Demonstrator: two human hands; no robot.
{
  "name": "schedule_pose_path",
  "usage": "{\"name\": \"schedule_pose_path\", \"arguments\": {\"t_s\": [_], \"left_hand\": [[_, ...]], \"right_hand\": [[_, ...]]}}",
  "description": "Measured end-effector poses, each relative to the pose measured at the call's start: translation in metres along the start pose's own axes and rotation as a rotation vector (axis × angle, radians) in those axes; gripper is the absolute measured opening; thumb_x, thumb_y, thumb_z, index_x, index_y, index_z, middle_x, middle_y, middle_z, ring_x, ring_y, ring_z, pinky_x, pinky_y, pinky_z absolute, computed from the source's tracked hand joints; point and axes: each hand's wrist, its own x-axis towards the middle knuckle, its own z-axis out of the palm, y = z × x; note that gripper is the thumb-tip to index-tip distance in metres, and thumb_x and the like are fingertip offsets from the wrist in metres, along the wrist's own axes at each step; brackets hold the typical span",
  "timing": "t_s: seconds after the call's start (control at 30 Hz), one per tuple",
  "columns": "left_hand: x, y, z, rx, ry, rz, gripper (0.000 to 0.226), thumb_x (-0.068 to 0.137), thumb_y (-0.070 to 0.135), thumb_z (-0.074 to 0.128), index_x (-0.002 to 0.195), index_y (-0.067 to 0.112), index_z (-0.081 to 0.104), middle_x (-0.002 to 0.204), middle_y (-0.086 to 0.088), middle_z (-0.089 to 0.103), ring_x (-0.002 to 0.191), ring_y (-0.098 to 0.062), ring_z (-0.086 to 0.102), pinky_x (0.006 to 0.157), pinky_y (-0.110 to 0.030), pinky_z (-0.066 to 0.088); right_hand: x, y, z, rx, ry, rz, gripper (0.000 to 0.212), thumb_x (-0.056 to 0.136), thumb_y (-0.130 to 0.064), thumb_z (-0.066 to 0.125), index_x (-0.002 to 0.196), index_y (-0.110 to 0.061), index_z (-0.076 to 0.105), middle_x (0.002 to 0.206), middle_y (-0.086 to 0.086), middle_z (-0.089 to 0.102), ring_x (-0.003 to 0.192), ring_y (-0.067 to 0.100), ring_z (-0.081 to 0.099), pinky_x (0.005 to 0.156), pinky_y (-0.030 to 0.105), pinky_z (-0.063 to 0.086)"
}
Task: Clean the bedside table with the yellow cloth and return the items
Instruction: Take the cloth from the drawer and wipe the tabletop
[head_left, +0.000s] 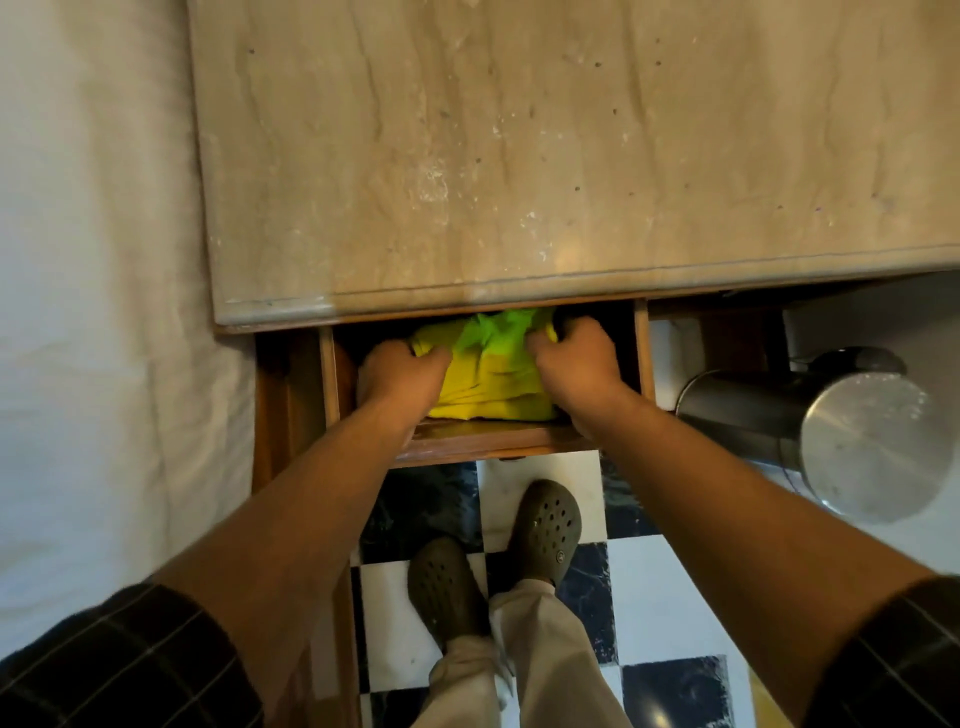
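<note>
The bedside table (519, 156) has a bare beige marble top with small specks and scuffs. Below its front edge a wooden drawer (488, 441) is pulled out. Inside lies a bunched yellow cloth (493, 384) with a bright green patch at the back. My left hand (400, 379) grips the cloth's left side, fingers curled into the fabric. My right hand (576, 364) grips its right side the same way. The back of the drawer is hidden under the tabletop.
A bed with a white sheet (93, 312) runs along the left side. A shiny metal cylindrical bin (831, 431) lies to the right of the drawer. Below are a black-and-white checkered floor (649, 597) and my feet in dark clogs (545, 525).
</note>
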Motion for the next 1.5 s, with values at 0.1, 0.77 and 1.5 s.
{"name": "schedule_pose_path", "arguments": {"t_s": [0.1,0.77,1.5], "left_hand": [[-0.03,0.004,-0.027,-0.081,-0.045,0.137,0.023,0.083,0.034,0.062,0.084,0.011,0.06,0.076,-0.004,0.059,0.075,-0.025,0.057,0.054,-0.033,0.036],[-0.034,0.168,-0.078,0.168,0.153,0.381,0.062,0.076,0.04,0.071,0.126,0.014,0.046,0.125,-0.014,0.057,0.114,-0.038,0.055,0.09,-0.043,0.046],[-0.048,-0.003,-0.067,1.082,0.122,0.773,0.168,0.035,0.088,0.066,0.145,0.006,-0.031,0.153,-0.021,-0.035,0.142,-0.042,-0.029,0.113,-0.066,-0.007]], "right_hand": [[-0.029,-0.012,-0.027,0.123,-0.034,-0.094,0.008,0.092,-0.024,0.06,0.09,-0.017,0.058,0.084,-0.003,0.06,0.08,0.017,0.059,0.063,0.03,0.045],[0.013,-0.076,-0.162,-0.405,0.387,-0.339,0.067,0.084,-0.038,0.071,0.139,-0.013,0.043,0.133,0.017,0.046,0.12,0.039,0.047,0.098,0.048,0.043],[-0.042,-0.005,-0.064,-1.37,-0.027,-0.776,0.162,0.027,-0.082,0.075,0.154,-0.006,0.009,0.161,0.023,-0.006,0.147,0.048,-0.007,0.109,0.073,0.006]]}}
